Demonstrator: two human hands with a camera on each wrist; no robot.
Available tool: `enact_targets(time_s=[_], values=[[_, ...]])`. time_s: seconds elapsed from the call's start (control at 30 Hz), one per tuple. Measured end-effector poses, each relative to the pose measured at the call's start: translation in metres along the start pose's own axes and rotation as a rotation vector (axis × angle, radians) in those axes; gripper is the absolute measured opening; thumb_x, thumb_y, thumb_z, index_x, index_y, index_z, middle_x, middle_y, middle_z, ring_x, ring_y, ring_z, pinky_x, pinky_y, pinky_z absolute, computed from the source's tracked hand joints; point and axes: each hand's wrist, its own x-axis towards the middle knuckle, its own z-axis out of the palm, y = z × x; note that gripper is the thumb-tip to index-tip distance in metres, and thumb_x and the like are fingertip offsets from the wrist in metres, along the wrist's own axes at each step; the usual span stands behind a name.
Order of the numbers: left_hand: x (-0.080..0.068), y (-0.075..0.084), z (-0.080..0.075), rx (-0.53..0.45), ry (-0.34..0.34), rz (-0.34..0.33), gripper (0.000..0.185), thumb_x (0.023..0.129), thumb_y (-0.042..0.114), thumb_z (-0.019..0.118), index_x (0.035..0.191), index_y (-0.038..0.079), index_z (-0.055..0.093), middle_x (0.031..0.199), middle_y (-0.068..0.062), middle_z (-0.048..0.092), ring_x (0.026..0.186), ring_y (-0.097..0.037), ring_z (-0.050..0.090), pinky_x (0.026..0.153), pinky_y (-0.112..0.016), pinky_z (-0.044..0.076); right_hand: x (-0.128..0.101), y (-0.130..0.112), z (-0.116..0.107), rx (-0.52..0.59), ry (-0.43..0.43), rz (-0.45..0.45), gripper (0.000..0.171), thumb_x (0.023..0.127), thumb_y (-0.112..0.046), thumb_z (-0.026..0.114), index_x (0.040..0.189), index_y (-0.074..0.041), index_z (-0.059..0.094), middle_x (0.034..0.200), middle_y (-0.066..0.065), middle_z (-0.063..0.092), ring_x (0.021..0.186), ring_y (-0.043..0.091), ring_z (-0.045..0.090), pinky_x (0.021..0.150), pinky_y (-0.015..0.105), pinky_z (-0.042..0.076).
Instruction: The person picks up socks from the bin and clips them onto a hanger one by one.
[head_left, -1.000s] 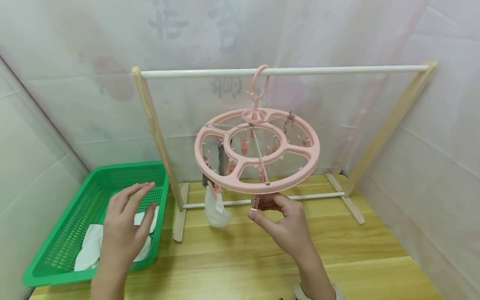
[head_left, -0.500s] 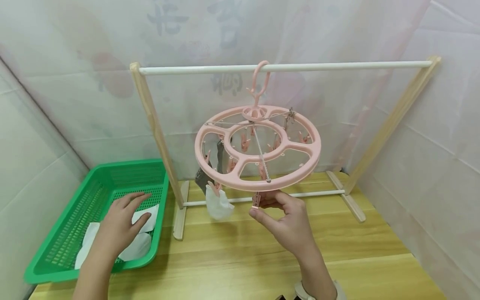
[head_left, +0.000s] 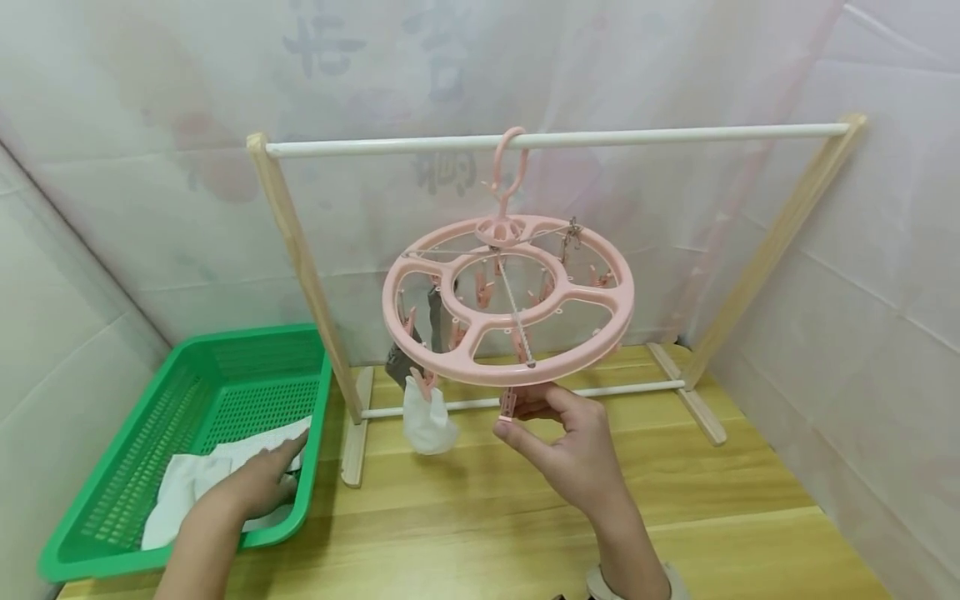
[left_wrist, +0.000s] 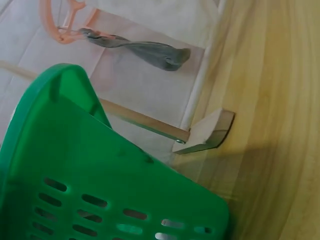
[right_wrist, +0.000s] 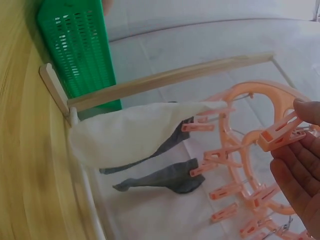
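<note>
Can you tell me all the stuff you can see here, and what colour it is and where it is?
Round clip hanger: one, pink, hooked on the rack's top bar.
Drying rack: one, pale wood with white bars, standing on the table.
Basket: one, green, at the table's left end.
White cloths: a small heap, too bunched to count, in the basket.
White sock: one, clipped at the hanger's left front.
Grey socks: two, clipped behind the white one.
Table: one, light wood.
Left hand: resting on the cloths in the basket.
Right hand: pinching a pink clip under the hanger's front rim.
</note>
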Motion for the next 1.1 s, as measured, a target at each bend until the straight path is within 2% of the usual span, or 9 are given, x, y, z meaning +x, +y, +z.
enact_targets(time_s=[0.1, 0.23, 0.4, 0.47, 0.57, 0.67, 0.87, 1.0, 1.1], values=[[-0.0003, 0.0017, 0.0022, -0.037, -0.051, -0.014, 0.066, 0.096, -0.001, 0.052, 0.154, -0.005, 0.023, 0.147, -0.036, 0.040, 0.133, -0.062, 0.033, 0.104, -0.071, 0.032, -0.0008, 0.0001, -0.0010, 0.003, 0.003, -0.005, 0.023, 0.082, -0.007, 0.082, 0.102, -0.011, 0.071, 0.090, -0.003, 0.072, 0.084, 0.014, 0.071, 0.077, 0.029, 0.059], [-0.0010, 0.0024, 0.0043, 0.039, -0.017, -0.006, 0.066, 0.095, 0.002, 0.059, 0.153, -0.005, 0.028, 0.139, -0.037, 0.047, 0.120, -0.055, 0.051, 0.098, -0.065, 0.043, -0.0008, -0.0008, -0.0007, 0.000, 0.004, -0.004, 0.023, 0.082, -0.008, 0.082, 0.102, -0.011, 0.071, 0.089, -0.004, 0.071, 0.084, 0.013, 0.071, 0.076, 0.029, 0.059], [0.0001, 0.0015, 0.0029, 0.140, 0.044, -0.031, 0.062, 0.089, 0.012, 0.072, 0.145, 0.000, 0.046, 0.118, -0.024, 0.063, 0.104, -0.044, 0.063, 0.087, -0.059, 0.052, -0.0010, -0.0013, -0.0008, -0.003, 0.004, -0.012, 0.024, 0.081, -0.007, 0.082, 0.102, -0.011, 0.071, 0.090, -0.003, 0.071, 0.084, 0.014, 0.071, 0.077, 0.028, 0.059], [0.0005, 0.0017, 0.0025, 0.143, 0.060, -0.027, 0.044, 0.089, 0.011, 0.073, 0.129, 0.004, 0.058, 0.106, -0.016, 0.067, 0.094, -0.036, 0.066, 0.078, -0.052, 0.054, -0.0009, -0.0016, -0.0008, -0.005, 0.004, -0.013, 0.024, 0.082, -0.007, 0.082, 0.103, -0.011, 0.071, 0.090, -0.003, 0.071, 0.084, 0.014, 0.071, 0.077, 0.028, 0.059], [-0.0001, 0.0030, 0.0037, 0.108, 0.073, -0.023, 0.019, 0.089, 0.003, 0.067, 0.105, 0.009, 0.059, 0.087, -0.004, 0.065, 0.072, -0.023, 0.060, 0.060, -0.041, 0.050, -0.0008, -0.0018, -0.0008, -0.007, 0.007, -0.014, 0.024, 0.081, -0.007, 0.082, 0.103, -0.011, 0.071, 0.091, -0.003, 0.072, 0.084, 0.013, 0.071, 0.077, 0.028, 0.059], [-0.0016, 0.0041, 0.0061, 0.069, 0.085, -0.028, 0.019, 0.089, -0.003, 0.060, 0.096, 0.013, 0.052, 0.074, 0.002, 0.057, 0.058, -0.017, 0.047, 0.052, -0.033, 0.039, -0.0009, -0.0017, -0.0008, -0.001, 0.007, -0.019, 0.025, 0.081, -0.007, 0.082, 0.103, -0.010, 0.071, 0.091, -0.003, 0.072, 0.084, 0.014, 0.071, 0.077, 0.028, 0.059], [0.0000, 0.0025, 0.0069, 0.064, 0.120, 0.013, 0.017, 0.091, 0.000, 0.059, 0.105, 0.009, 0.053, 0.073, 0.001, 0.056, 0.060, -0.016, 0.049, 0.053, -0.033, 0.041, 0.0000, -0.0028, -0.0013, 0.007, 0.008, -0.018, 0.025, 0.082, -0.007, 0.082, 0.104, -0.010, 0.071, 0.091, -0.003, 0.072, 0.085, 0.014, 0.071, 0.077, 0.028, 0.059], [0.0021, 0.0006, 0.0070, 0.091, 0.182, 0.055, 0.015, 0.094, 0.001, 0.055, 0.107, 0.009, 0.056, 0.077, -0.002, 0.053, 0.065, -0.016, 0.048, 0.055, -0.033, 0.041, -0.0006, -0.0030, -0.0016, 0.003, 0.008, -0.009, 0.026, 0.081, -0.008, 0.083, 0.104, -0.011, 0.071, 0.092, -0.003, 0.072, 0.085, 0.014, 0.071, 0.077, 0.028, 0.059], [0.0034, -0.0015, 0.0066, 0.111, 0.255, 0.071, 0.016, 0.096, 0.000, 0.051, 0.103, 0.011, 0.061, 0.082, -0.005, 0.052, 0.067, -0.017, 0.044, 0.057, -0.032, 0.039, -0.0005, -0.0031, -0.0016, -0.001, 0.011, -0.008, 0.026, 0.081, -0.008, 0.083, 0.104, -0.010, 0.072, 0.091, -0.004, 0.072, 0.085, 0.013, 0.071, 0.076, 0.028, 0.059]])
